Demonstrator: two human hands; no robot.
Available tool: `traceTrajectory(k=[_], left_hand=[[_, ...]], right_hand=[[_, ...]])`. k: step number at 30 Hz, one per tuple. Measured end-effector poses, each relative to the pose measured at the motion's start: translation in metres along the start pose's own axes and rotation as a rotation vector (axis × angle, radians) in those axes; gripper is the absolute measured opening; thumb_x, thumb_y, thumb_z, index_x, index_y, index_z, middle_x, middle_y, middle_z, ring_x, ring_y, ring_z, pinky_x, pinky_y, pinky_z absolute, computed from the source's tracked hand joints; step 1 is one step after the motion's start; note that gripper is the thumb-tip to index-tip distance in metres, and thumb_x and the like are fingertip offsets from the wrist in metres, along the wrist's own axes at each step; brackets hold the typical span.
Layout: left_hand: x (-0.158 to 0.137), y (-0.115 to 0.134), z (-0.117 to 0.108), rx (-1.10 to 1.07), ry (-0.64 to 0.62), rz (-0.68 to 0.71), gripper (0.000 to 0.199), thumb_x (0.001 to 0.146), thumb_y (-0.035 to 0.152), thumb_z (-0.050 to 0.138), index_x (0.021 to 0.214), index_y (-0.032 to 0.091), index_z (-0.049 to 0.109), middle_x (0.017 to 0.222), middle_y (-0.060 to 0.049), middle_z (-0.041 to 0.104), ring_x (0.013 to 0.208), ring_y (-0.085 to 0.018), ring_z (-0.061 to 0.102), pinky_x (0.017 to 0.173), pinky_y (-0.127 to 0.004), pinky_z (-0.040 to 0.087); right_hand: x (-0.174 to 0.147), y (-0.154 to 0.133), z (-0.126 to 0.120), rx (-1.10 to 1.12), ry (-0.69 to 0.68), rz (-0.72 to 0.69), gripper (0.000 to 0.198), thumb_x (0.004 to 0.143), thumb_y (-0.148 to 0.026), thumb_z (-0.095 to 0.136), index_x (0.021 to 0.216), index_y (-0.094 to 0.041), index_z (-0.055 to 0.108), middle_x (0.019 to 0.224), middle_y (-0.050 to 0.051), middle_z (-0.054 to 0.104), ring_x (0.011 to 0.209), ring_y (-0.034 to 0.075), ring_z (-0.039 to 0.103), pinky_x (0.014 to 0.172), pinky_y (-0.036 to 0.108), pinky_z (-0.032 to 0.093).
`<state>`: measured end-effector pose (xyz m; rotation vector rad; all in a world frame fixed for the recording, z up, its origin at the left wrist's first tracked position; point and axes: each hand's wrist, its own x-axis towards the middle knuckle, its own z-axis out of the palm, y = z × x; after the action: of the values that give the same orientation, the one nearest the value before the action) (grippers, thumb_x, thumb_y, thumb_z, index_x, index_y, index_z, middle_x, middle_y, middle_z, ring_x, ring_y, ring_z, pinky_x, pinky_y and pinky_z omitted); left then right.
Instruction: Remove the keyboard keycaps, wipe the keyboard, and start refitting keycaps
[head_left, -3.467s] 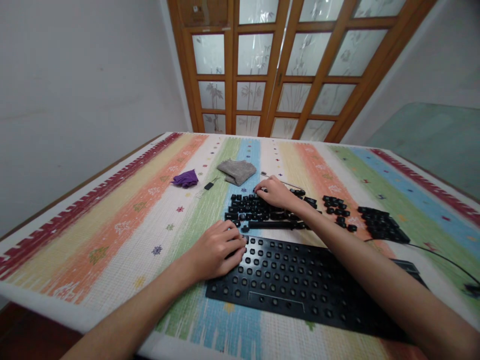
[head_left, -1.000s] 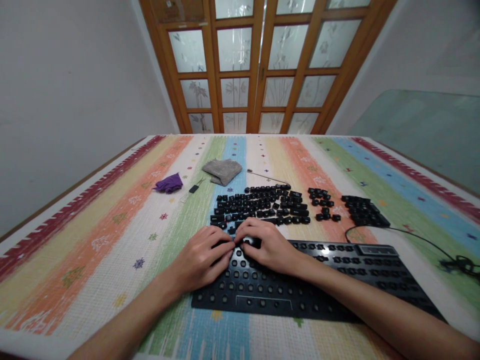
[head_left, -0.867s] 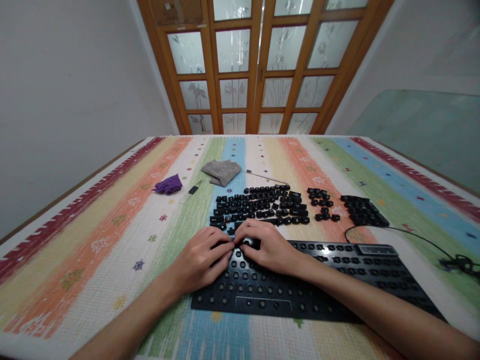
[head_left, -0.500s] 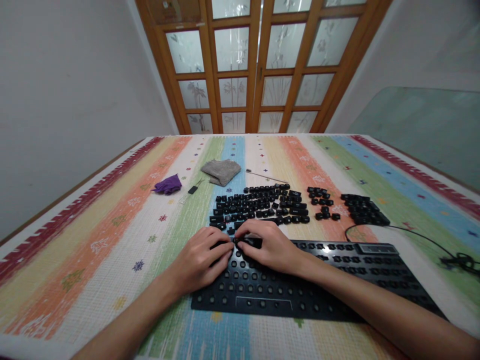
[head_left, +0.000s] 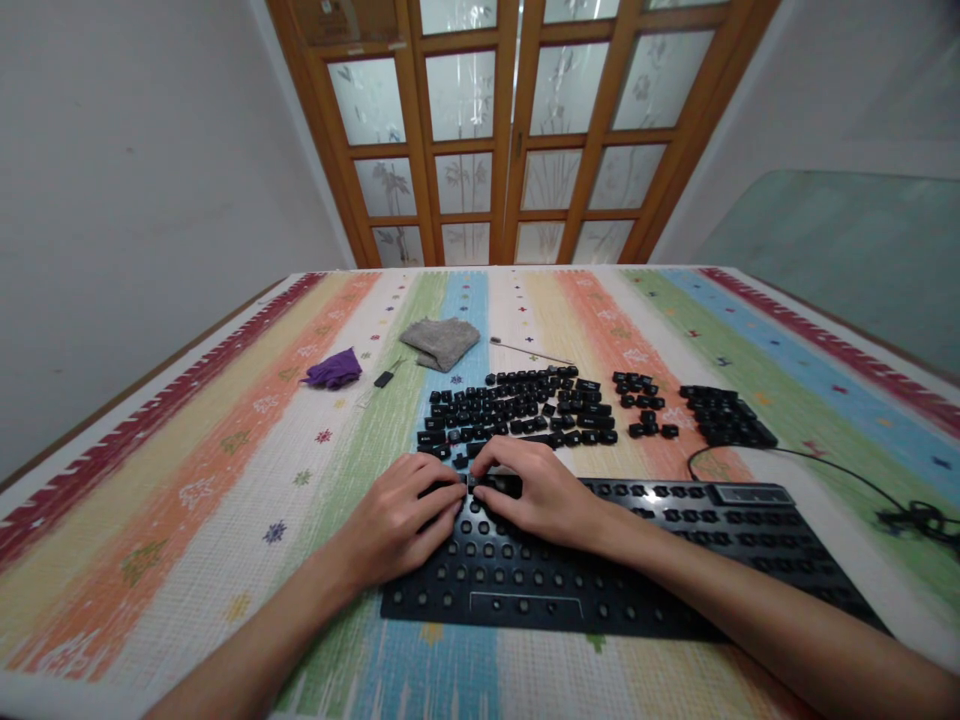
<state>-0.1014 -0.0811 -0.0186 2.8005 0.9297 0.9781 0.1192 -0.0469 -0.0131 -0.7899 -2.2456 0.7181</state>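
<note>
A black keyboard [head_left: 525,578] lies on the striped tablecloth, its keycaps off and round key posts showing. My left hand [head_left: 409,515] rests over its upper left corner, fingers bent and closed together at the top row. Beside it, my right hand [head_left: 536,490] curls down with thumb and index fingertip close together at the same spot. The fingertips of both hands nearly meet there; whatever small piece they hold is too hidden to make out. Just beyond the hands, loose black keycaps [head_left: 495,405] lie in rows, with a keypad group [head_left: 727,415] farther right.
Behind the keycaps lie a grey cloth [head_left: 440,343], a purple cloth [head_left: 334,369], a small black tool [head_left: 383,379] and a thin stick [head_left: 532,352]. The keyboard's cable [head_left: 832,462] runs right to a bundled coil [head_left: 919,518]. Wooden glass-paned doors [head_left: 517,140] stand past the table.
Both hands stay at the keyboard's upper left corner with almost the same finger positions. The whole view has shifted very slightly.
</note>
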Motion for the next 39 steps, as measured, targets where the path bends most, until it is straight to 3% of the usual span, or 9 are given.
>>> traceTrajectory(k=[15, 19, 29, 39], left_hand=[[-0.001, -0.001, 0.005, -0.029, -0.017, 0.008, 0.032, 0.092, 0.011, 0.055, 0.123, 0.015, 0.062, 0.115, -0.013, 0.068, 0.105, -0.025, 0.060, 0.087, -0.046, 0.055], [-0.001, -0.001, 0.006, -0.062, -0.028, -0.041, 0.030, 0.091, 0.012, 0.056, 0.119, 0.015, 0.064, 0.113, -0.012, 0.067, 0.105, -0.024, 0.058, 0.089, -0.046, 0.054], [0.005, 0.005, 0.005, -0.066, -0.049, -0.114, 0.016, 0.092, 0.015, 0.057, 0.102, 0.018, 0.069, 0.112, -0.010, 0.066, 0.103, -0.024, 0.057, 0.091, -0.045, 0.053], [0.006, 0.008, 0.004, -0.035, -0.049, -0.138, 0.014, 0.092, 0.018, 0.058, 0.102, 0.019, 0.068, 0.114, -0.010, 0.066, 0.105, -0.025, 0.055, 0.092, -0.048, 0.051]], right_hand=[[0.000, -0.002, 0.002, -0.082, 0.017, -0.052, 0.013, 0.083, -0.009, 0.063, 0.092, -0.017, 0.060, 0.090, 0.005, 0.065, 0.087, 0.019, 0.057, 0.078, 0.033, 0.047], [0.001, -0.003, 0.002, -0.181, -0.031, -0.142, 0.012, 0.086, -0.009, 0.055, 0.094, -0.016, 0.060, 0.089, 0.008, 0.065, 0.087, 0.021, 0.055, 0.079, 0.036, 0.047], [-0.006, -0.010, 0.011, -0.331, -0.004, -0.187, 0.017, 0.092, -0.007, 0.045, 0.090, -0.015, 0.060, 0.082, 0.009, 0.063, 0.082, 0.023, 0.051, 0.072, 0.035, 0.047], [-0.005, -0.008, 0.011, -0.282, 0.052, -0.151, 0.011, 0.089, -0.008, 0.052, 0.089, -0.016, 0.060, 0.082, 0.009, 0.062, 0.080, 0.022, 0.056, 0.070, 0.034, 0.047]])
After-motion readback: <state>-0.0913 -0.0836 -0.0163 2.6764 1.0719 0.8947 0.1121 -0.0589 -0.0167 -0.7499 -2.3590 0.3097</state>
